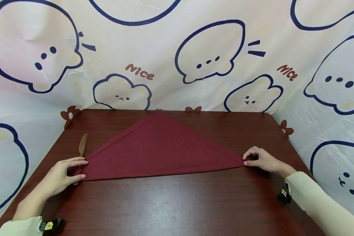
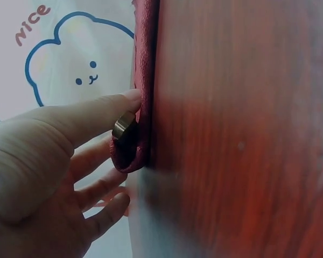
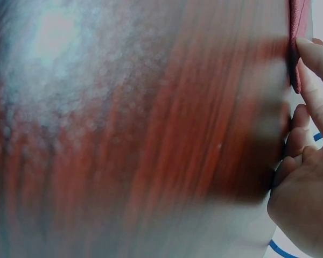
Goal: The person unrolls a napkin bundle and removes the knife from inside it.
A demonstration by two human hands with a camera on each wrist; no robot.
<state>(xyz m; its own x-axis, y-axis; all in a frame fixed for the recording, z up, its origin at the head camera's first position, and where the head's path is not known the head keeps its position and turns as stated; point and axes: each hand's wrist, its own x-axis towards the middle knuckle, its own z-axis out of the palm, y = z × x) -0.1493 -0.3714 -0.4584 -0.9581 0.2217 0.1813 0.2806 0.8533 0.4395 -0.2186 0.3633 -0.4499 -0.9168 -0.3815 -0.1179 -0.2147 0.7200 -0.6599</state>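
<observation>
A dark red cloth napkin (image 1: 162,147), folded into a triangle, lies on the wooden table with its long edge toward me. At its left corner rests my left hand (image 1: 57,175), thumb and fingers spread apart and touching the cloth. Beneath that corner runs a gold-coloured knife (image 1: 83,144); its blade sticks out beyond the cloth. In the left wrist view the metal end of the knife (image 2: 124,126) shows inside the curled cloth edge, close to the thumb. My right hand (image 1: 262,160) pinches the napkin's right corner between thumb and index finger, its other fingers loosely curled.
The brown table (image 1: 177,200) has a glossy surface with a bright reflection near the front. Behind it and at both sides hangs a pale curtain (image 1: 165,49) printed with bear outlines. The napkin's top point reaches the table's back edge.
</observation>
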